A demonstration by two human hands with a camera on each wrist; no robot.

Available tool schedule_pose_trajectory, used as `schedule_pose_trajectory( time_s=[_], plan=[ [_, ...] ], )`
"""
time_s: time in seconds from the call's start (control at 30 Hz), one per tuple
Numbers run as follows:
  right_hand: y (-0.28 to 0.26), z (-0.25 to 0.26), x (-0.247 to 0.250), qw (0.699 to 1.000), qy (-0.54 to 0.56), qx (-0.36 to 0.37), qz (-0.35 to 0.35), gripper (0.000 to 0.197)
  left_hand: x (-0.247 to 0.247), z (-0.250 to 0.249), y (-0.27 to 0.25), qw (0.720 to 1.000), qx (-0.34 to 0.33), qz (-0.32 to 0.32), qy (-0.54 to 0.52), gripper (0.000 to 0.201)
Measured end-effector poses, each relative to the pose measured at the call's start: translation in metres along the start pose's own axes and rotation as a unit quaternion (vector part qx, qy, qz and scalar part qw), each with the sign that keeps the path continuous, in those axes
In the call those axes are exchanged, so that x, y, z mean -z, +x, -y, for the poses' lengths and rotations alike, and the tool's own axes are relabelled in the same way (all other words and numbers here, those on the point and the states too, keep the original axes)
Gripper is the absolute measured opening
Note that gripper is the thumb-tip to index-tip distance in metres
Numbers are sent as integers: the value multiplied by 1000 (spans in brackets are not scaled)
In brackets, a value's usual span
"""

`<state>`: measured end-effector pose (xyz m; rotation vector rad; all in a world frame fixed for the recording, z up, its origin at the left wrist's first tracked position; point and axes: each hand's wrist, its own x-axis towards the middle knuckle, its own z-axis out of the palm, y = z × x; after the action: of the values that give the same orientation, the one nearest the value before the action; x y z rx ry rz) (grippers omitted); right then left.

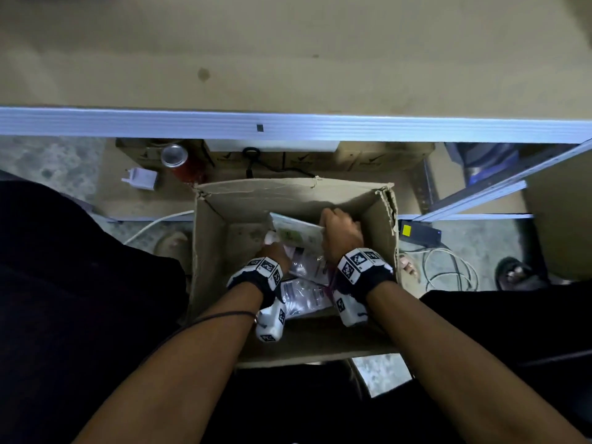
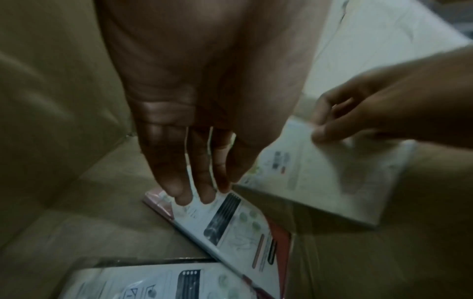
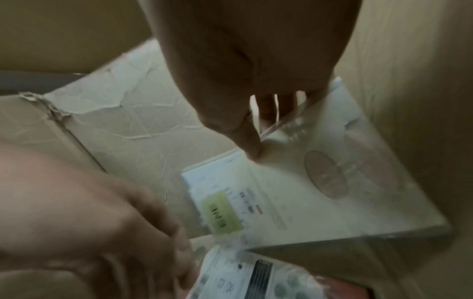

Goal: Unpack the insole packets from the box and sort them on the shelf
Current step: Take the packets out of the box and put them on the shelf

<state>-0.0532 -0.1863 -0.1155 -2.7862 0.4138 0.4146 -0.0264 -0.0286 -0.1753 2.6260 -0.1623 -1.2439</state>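
Observation:
An open cardboard box point(image 1: 211, 251) stands on the floor in front of me, and both hands reach into it. My right hand point(image 1: 339, 229) pinches the edge of a white insole packet with a green label point(image 1: 298, 233), tilted up against the right wall; the pinch shows in the right wrist view point(image 3: 256, 125) on the packet point(image 3: 320, 182). My left hand point(image 1: 272, 251) is lower in the box. Its straight fingers point(image 2: 179, 188) touch the top end of a red-edged packet point(image 2: 230, 226) lying on the bottom. Another clear-wrapped packet point(image 2: 153, 283) lies nearer me.
The shelf's pale blue metal rail point(image 1: 288, 123) crosses above the box, with a bare brown board behind it. Under it stand flat cartons, a red can point(image 1: 174, 155) and a white plug point(image 1: 141, 179). Cables point(image 1: 448, 267) and a black adapter point(image 1: 419, 232) lie right of the box.

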Motion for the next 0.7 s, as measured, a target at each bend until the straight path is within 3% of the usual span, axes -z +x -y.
schedule_pose_trajectory(
  time_s=[0.1,0.27,0.43,0.6,0.7],
  plan=[
    [-8,-6,5,1000,-1,-22,-14,23,-2,-6,13,999,-35,1,8,35],
    [-17,-6,4,999,-8,-32,-28,36,-16,-9,37,983,-154,-54,85,48],
    [-20,-1,5,1000,-20,2,-24,38,-17,-3,51,969,-159,-83,172,45],
    [-20,-2,7,1000,-16,2,-23,33,-19,17,55,950,-150,-64,265,50],
    [-20,-2,8,1000,-9,2,-7,32,-17,25,48,955,-138,-63,253,46]
  ],
)
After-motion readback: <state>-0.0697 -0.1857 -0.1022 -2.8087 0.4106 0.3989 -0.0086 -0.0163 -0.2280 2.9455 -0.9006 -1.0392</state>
